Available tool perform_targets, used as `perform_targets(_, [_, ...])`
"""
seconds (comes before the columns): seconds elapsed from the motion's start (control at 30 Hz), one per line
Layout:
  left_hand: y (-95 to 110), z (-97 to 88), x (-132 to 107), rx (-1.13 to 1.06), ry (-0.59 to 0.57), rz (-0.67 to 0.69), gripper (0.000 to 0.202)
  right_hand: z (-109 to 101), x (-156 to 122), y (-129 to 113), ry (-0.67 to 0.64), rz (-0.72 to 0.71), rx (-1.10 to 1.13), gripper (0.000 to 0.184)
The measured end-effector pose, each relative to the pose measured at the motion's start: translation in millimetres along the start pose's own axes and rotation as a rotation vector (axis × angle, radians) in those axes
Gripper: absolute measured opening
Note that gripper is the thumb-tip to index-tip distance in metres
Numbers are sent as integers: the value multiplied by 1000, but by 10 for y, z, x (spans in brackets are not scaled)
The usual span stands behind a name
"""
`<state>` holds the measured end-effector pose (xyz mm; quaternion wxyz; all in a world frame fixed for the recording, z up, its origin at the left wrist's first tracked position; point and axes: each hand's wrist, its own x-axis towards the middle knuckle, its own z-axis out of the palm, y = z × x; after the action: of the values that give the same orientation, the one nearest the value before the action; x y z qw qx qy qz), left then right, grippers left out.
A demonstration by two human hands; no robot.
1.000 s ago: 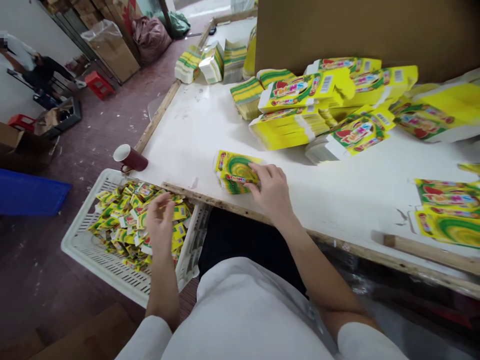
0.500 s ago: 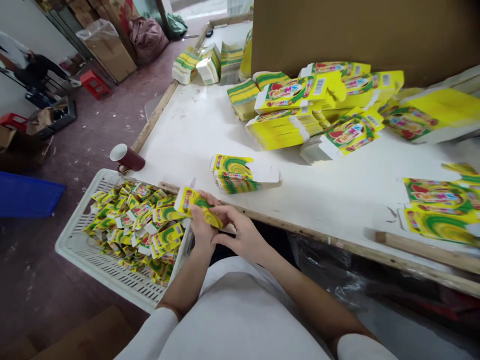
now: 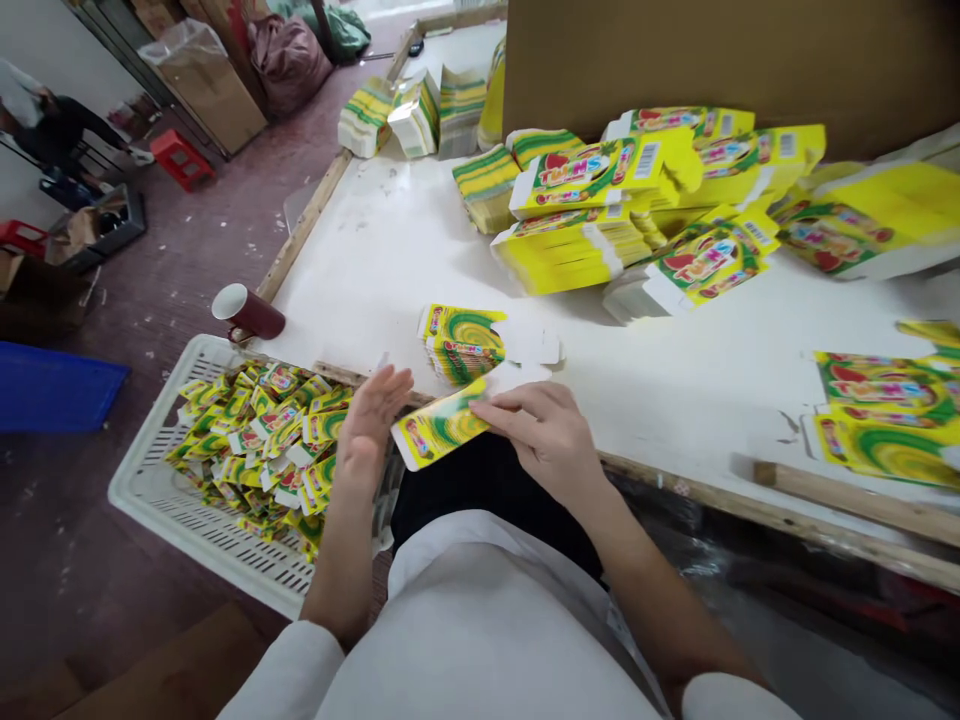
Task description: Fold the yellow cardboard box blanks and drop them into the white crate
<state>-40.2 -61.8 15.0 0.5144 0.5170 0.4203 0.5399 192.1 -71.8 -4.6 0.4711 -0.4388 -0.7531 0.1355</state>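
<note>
My right hand [image 3: 544, 430] grips one end of a flat yellow-and-green carton [image 3: 439, 428] held over my lap at the table's near edge. The palm of my left hand [image 3: 369, 425] presses against the carton's other end, fingers stretched out. A small stack of the same flat cartons [image 3: 461, 343] lies on the white table [image 3: 390, 260] just beyond my hands. Left of my knee, a white plastic crate [image 3: 187, 530] holds several folded yellow-green little boxes [image 3: 262, 440].
A dark red mug [image 3: 247, 313] lies on its side at the table's left edge. Piles of larger flat yellow cartons [image 3: 600, 215] fill the back of the table before a brown cardboard wall [image 3: 712, 50]. More flats [image 3: 885, 420] lie right. A person [image 3: 52, 120] stands far left.
My right hand left the small stack with one carton and brought it to my lap. My left hand came up from the crate; both hands turned the carton and now hold it end to end.
</note>
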Motion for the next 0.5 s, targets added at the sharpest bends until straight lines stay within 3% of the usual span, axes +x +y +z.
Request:
perform_targets(0.1, [137,-57,-17,350,-250,-17,113,4,-33,-42,-91,-134,-41,38])
perform_targets(0.2, [100,73,-70,689,-352,-121,89,68,-65,-121,-85,-111,68,45])
perform_targets(0.27, [28,181,-110,770,-331,-96,74,115,-80,-145,46,70,195,63])
perform_targets(0.33, [-36,259,-148,787,-338,8,77,154,-88,-145,117,292,399,80])
perform_targets(0.4, [-78,308,-178,773,-388,158,85,187,-86,-138,-5,497,671,77])
perform_targets(0.5, [-117,348,-195,734,-425,359,85,233,-74,-123,-323,719,1091,68])
